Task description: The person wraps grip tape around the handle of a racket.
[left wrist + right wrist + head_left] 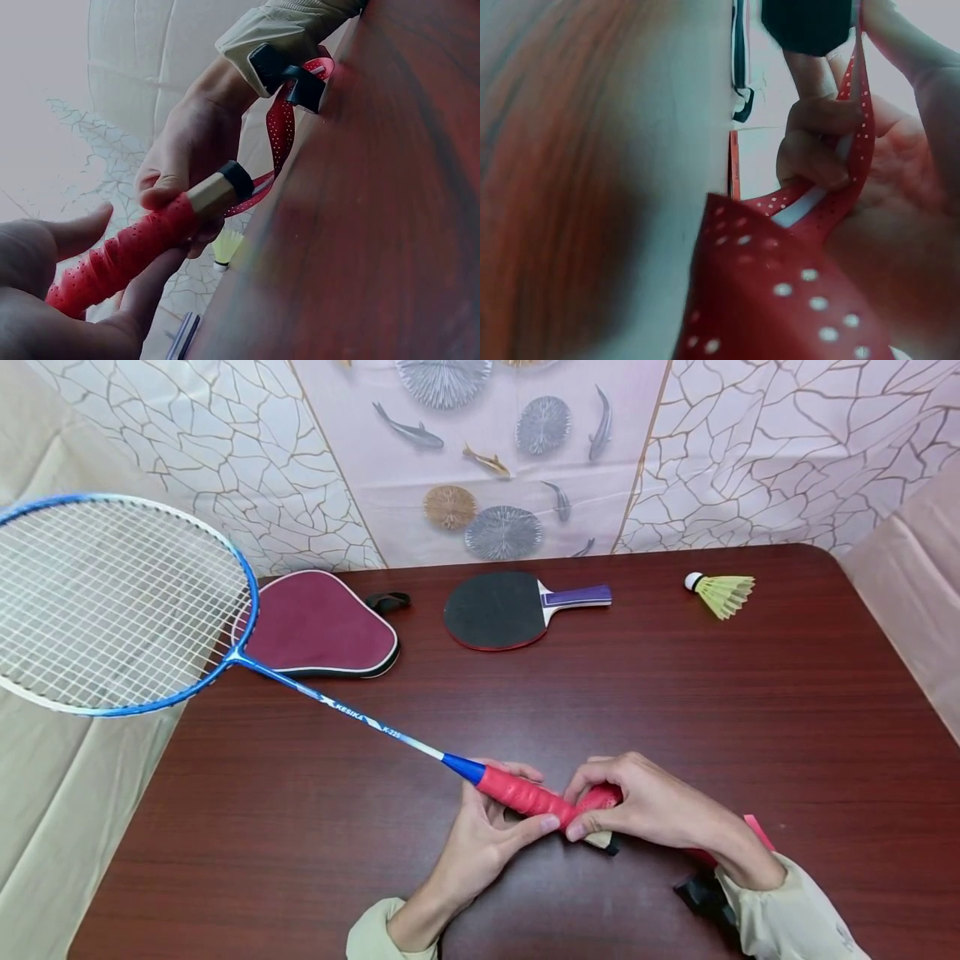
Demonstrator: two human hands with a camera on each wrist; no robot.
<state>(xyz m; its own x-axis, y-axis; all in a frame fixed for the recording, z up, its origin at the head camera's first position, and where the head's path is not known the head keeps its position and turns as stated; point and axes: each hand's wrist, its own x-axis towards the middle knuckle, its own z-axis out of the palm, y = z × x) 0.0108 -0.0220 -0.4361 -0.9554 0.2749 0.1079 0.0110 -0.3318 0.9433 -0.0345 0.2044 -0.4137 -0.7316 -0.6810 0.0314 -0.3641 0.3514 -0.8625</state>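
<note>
A blue and white badminton racket (360, 718) slants across the head view, its strung head at the upper left. Red perforated grip tape (521, 793) is wound round its handle. Near the butt, a pale bare stretch (212, 197) and a black end cap (237, 180) show in the left wrist view. My left hand (480, 843) holds the wrapped handle, thumb on the near side. At the butt end my right hand (660, 802) pinches the tape against the handle. A loose, white-dotted tape strip (795, 300) trails past its curled fingers in the right wrist view.
Along the table's back lie a maroon paddle case (322, 622), a black table tennis paddle (495, 610) with a purple handle, and a yellow shuttlecock (723, 593). Patterned cloth (510, 460) hangs behind the dark red wooden table (750, 718).
</note>
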